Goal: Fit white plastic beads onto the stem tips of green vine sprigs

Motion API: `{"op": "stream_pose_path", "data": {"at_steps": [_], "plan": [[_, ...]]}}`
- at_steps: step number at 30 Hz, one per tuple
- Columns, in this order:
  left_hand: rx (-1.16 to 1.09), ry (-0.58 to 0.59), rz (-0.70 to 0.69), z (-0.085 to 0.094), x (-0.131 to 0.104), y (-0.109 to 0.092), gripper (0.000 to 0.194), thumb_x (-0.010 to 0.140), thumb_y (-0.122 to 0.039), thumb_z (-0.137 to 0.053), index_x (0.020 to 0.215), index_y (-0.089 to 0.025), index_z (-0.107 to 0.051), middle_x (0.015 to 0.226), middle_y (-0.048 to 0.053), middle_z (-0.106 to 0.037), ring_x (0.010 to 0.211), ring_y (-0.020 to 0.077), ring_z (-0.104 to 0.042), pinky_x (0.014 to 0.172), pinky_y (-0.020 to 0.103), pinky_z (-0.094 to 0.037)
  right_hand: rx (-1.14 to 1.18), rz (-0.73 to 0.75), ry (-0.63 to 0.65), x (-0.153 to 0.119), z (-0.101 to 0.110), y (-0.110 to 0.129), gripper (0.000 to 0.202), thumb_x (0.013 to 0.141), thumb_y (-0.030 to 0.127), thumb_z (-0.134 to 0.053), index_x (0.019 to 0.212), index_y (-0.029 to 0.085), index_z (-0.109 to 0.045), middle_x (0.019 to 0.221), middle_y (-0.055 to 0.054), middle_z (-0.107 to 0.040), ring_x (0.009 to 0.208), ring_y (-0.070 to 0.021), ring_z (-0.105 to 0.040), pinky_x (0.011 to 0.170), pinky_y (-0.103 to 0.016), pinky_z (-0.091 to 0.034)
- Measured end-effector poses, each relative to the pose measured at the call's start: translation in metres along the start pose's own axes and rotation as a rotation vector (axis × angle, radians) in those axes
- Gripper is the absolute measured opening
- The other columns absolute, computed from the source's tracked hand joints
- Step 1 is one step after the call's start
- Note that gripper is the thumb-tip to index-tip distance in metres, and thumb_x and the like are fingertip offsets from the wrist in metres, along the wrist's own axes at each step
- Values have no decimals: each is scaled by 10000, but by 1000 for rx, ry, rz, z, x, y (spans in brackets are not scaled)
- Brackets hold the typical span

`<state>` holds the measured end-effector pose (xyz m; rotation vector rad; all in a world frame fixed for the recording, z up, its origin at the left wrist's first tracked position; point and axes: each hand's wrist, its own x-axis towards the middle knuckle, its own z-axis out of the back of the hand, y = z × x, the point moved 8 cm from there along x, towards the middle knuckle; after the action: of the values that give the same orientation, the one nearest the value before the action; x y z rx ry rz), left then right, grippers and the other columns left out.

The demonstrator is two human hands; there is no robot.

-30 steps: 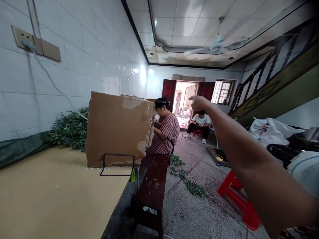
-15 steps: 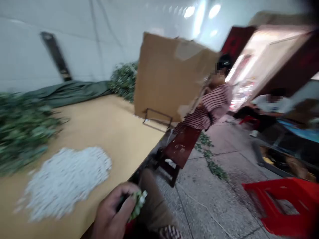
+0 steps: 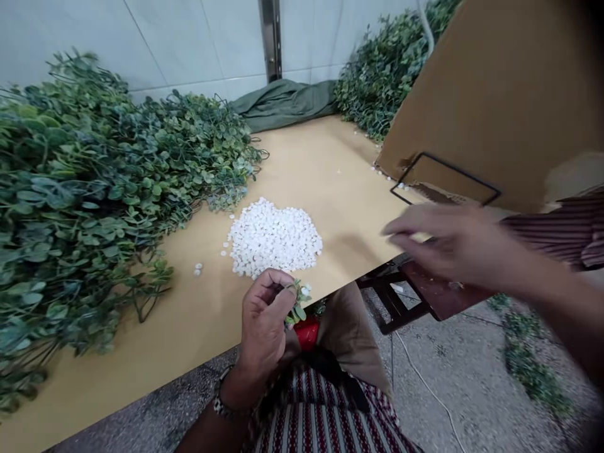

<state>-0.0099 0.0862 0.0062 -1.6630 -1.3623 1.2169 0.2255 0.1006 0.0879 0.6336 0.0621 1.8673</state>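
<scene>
My left hand (image 3: 265,314) is closed on a leafy green sprig (image 3: 296,307) with a small white piece at its tip, held low at the table's front edge. Just beyond it lies a heap of small white pieces (image 3: 276,239). My right hand (image 3: 438,236) hangs over the table's right edge, smeared by motion. Its fingers point left, stretched out with a gap by the thumb, and nothing shows in them.
A big pile of green leafy stems (image 3: 108,170) covers the table's left side. Another leafy bunch (image 3: 382,69) sits by the wall. A cardboard sheet (image 3: 500,94), a black wire frame (image 3: 453,165) and a dark red bench (image 3: 443,292) are at right.
The view has swung left and down toward the table. My right hand has come into sight from the right. My left hand still holds the sprig.
</scene>
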Motion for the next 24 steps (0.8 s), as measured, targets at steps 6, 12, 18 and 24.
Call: {"op": "stream_pose_path", "data": {"at_steps": [6, 12, 18, 24], "plan": [[7, -52, 31, 5, 6, 3, 149, 571, -205, -677, 620, -170, -541, 532, -66, -513, 391, 45, -406, 345, 151, -297, 116, 250, 134, 20, -84, 40, 170, 947, 207, -490, 897, 154, -644, 797, -58, -643, 724, -149, -585, 630, -275, -472], [45, -76, 11, 7, 10, 4, 95, 599, -169, -658, 633, -167, -569, 580, -53, -531, 460, 50, -426, 418, 152, -344, -7, 293, 21, 18, -96, 45, 230, 963, 210, -449, 841, 149, -634, 769, -79, -625, 737, -179, -558, 672, -306, -462], [97, -28, -37, 8, 9, 4, 56, 626, -141, -636, 641, -164, -588, 597, -40, -557, 524, 67, -462, 486, 153, -388, 69, 190, 77, 12, -94, 40, 184, 956, 195, -458, 841, 153, -595, 795, -78, -607, 762, -192, -541, 695, -334, -440], [223, 176, -123, -2, 4, 5, 56, 734, -124, -627, 710, -170, -647, 652, -27, -607, 566, 76, -507, 538, 168, -416, 801, -113, 106, 1, -83, 40, 142, 913, 258, -586, 801, 171, -576, 720, 6, -543, 633, -108, -487, 576, -240, -389]]}}
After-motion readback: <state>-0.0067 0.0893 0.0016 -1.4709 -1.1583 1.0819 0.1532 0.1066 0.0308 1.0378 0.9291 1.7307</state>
